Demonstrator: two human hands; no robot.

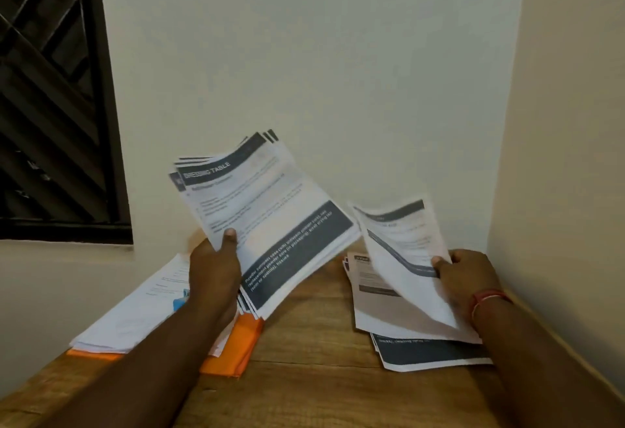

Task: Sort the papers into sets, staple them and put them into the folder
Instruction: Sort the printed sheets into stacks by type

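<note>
My left hand (213, 267) grips a fanned stack of printed sheets (267, 214) raised above the table, its top page headed "DRESSING TABLE" with dark bands. My right hand (468, 278) pinches a single sheet (404, 251) by its lower edge, held tilted over a pile of papers (389, 312) on the right of the table. An orange folder (233, 349) lies on the left under another pile of white sheets (135, 312). No stapler is in view.
The wooden table (311, 343) stands in a corner, with a pale wall behind and another close on the right. A dark barred window (50, 96) is at the upper left. Bare wood shows between the two piles.
</note>
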